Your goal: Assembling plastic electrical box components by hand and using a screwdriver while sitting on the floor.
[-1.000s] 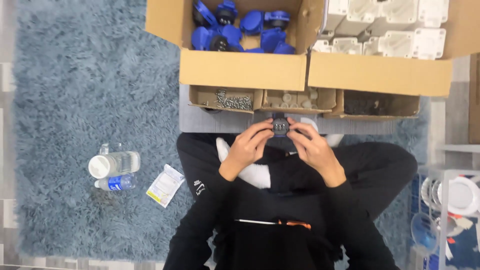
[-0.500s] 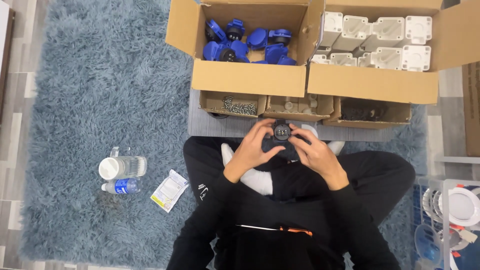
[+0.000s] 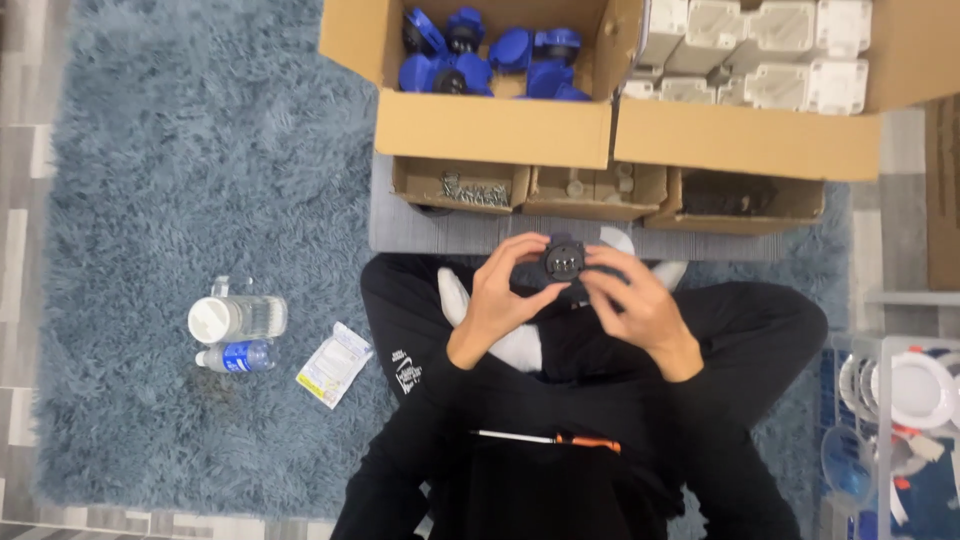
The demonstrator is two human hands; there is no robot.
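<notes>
Both hands hold one small round black plastic part (image 3: 563,262) over the lap, just in front of the three low cardboard trays: the left hand (image 3: 498,290) curls around its left side and the right hand (image 3: 632,300) pinches its right edge, fingers closed on it. The work on this piece looks to be midway, since the orange-handled screwdriver (image 3: 548,438) lies untouched on the lap. Many blue round plastic caps (image 3: 480,55) and white square plastic housings (image 3: 760,50) sit in the two big cardboard boxes, so much seems left.
</notes>
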